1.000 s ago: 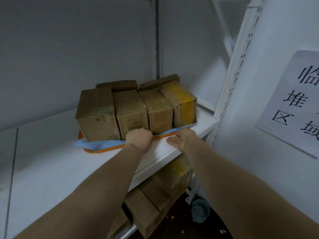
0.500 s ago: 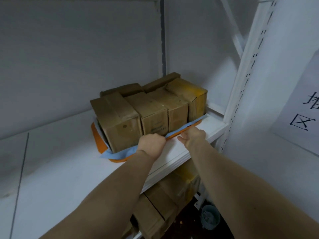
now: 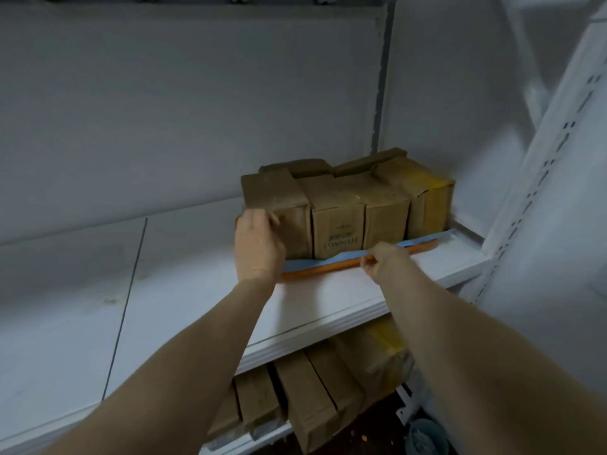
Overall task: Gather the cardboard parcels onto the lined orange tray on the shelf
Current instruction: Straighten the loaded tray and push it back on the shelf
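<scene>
Brown cardboard parcels (image 3: 341, 208) stand on the blue-lined orange tray (image 3: 328, 267) on the white shelf (image 3: 197, 290); left hand (image 3: 259, 247), at 9 o'clock, curls round the end parcel (image 3: 279, 198); right hand (image 3: 384, 259) pinches the 6 o'clock rim.

A person's left hand (image 3: 259, 246) curls its fingers round the front corner of the leftmost parcel (image 3: 274, 195) while the right hand (image 3: 382, 259) pinches the front rim of the orange tray (image 3: 328, 267) — lined with a blue sheet (image 3: 423, 239) — on a white shelf (image 3: 197, 290). Four cardboard parcels (image 3: 338, 221) stand side by side along the tray's front, more behind them; further boxes (image 3: 312, 399) lie on the shelf below.
</scene>
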